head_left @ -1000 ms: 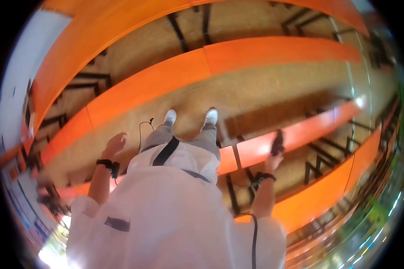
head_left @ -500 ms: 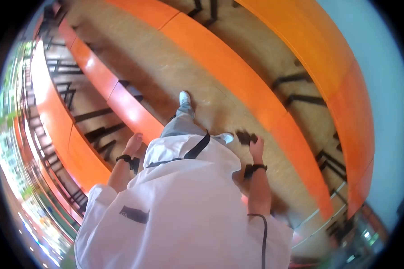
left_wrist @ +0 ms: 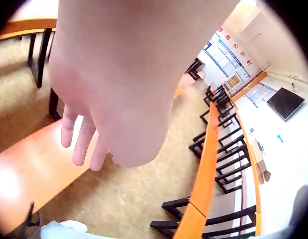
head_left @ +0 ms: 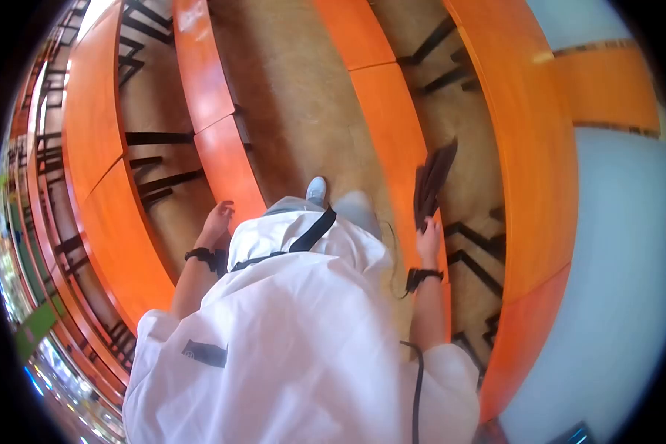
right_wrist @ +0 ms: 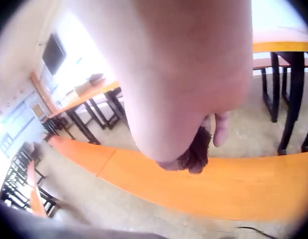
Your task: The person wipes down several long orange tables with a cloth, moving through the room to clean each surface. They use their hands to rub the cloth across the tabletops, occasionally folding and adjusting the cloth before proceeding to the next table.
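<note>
A dark brown, limp cloth-like item (head_left: 434, 177) hangs out from the right hand (head_left: 428, 243), whose fingers grip one end of it beside an orange bench. In the right wrist view the dark item (right_wrist: 197, 152) shows bunched between thumb and fingers of the right hand (right_wrist: 188, 109). My left hand (head_left: 218, 221) hangs near the hip with nothing in it. Its fingers are loose and slightly bent in the left wrist view, where the left hand (left_wrist: 109, 109) is above an orange bench.
Long orange benches (head_left: 229, 159) and tables (head_left: 525, 148) on black legs run along both sides of a brown floor aisle (head_left: 281, 89). A thin black cable hangs beside the right leg. A black screen (left_wrist: 286, 103) is on a white wall.
The view has swung round, so the benches now run lengthwise ahead. The feet have stepped. The dark item stays in the right hand and now stretches out longer.
</note>
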A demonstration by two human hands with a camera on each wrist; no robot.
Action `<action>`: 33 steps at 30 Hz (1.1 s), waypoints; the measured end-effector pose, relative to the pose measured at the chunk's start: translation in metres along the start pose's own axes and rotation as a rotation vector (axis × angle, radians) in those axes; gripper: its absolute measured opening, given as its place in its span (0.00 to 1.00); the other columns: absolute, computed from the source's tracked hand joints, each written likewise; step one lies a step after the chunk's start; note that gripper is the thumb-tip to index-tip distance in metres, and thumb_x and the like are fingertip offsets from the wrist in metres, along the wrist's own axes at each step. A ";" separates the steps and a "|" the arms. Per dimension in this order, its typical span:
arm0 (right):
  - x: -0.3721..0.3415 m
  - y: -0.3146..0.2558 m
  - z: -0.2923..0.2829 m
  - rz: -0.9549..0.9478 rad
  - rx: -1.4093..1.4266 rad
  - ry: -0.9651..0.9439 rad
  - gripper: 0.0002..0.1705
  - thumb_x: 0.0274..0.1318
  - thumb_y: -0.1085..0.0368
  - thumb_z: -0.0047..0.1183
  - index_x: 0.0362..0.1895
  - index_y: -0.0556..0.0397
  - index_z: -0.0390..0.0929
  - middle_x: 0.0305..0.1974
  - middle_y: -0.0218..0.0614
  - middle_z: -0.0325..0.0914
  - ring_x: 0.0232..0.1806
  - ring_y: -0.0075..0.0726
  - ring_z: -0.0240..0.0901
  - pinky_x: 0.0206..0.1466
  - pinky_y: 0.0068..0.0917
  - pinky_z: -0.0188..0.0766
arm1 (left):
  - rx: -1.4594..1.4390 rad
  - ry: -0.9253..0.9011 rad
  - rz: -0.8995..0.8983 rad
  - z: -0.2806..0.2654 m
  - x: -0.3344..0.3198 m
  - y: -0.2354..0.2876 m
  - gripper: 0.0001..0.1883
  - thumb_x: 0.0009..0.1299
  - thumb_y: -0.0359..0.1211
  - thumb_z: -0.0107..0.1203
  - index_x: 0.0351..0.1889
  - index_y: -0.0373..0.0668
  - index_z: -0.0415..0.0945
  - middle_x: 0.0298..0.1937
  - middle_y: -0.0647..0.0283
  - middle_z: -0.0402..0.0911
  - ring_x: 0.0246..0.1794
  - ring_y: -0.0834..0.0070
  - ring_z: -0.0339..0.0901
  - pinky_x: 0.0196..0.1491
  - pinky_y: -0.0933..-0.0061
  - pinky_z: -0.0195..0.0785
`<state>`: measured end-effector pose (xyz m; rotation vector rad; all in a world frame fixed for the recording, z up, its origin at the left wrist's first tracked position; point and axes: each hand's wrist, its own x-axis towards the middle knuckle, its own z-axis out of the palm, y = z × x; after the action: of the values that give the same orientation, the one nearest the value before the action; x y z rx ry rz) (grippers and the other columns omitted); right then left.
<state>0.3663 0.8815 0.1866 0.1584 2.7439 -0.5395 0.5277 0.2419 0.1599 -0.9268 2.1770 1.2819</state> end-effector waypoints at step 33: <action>0.674 -0.551 -0.084 -0.675 0.109 0.000 0.20 0.56 0.63 0.58 0.52 0.54 0.70 0.50 0.47 0.64 0.54 0.59 0.65 0.56 0.45 0.67 | -0.882 0.145 -0.428 -0.095 0.248 0.130 0.20 0.73 0.39 0.54 0.57 0.36 0.74 0.52 0.51 0.81 0.52 0.63 0.78 0.55 0.65 0.71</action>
<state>-0.3851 0.4355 0.2159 -0.7650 2.7226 -0.8502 0.2611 0.1228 0.1157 -1.7320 1.3153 1.9950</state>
